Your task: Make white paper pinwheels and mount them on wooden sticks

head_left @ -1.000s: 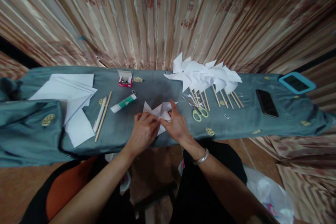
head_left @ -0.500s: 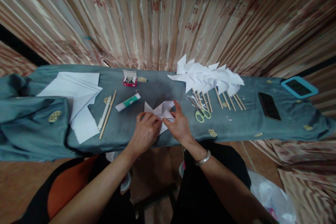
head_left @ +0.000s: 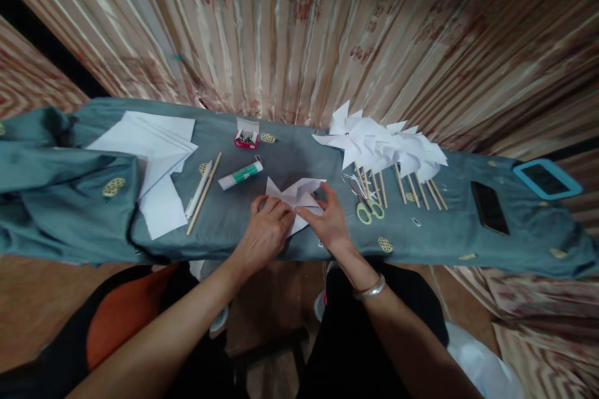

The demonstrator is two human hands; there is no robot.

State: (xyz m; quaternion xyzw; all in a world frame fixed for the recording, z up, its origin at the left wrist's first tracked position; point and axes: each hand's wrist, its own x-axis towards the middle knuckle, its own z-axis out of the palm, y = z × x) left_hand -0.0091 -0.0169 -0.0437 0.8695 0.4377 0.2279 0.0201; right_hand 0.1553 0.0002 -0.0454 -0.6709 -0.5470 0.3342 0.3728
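Note:
Close to the table's front edge, a white paper pinwheel (head_left: 302, 190) lies between my hands, its blades partly folded in. My left hand (head_left: 267, 224) presses on its left and middle with curled fingers, hiding part of the paper. From the right, my right hand (head_left: 330, 215) grips it, thumb near the centre and fingers at the right blade. A glue stick (head_left: 241, 175) lies just beyond my left hand. Right of my right hand are green-handled scissors (head_left: 369, 209) with paper scraps beside them.
Finished pinwheels (head_left: 384, 146) on sticks lie in a row at back right. White paper sheets (head_left: 161, 209), a pen (head_left: 199, 190) and a wooden stick (head_left: 204, 193) are at left. A red box of pins (head_left: 246, 134) stands behind. A phone (head_left: 489, 207) and blue-framed device (head_left: 547, 178) lie far right.
The camera view has turned slightly, shifting the scene to the right. My right fingers have come down from upright toward the right blade; my left hand stays on the paper.

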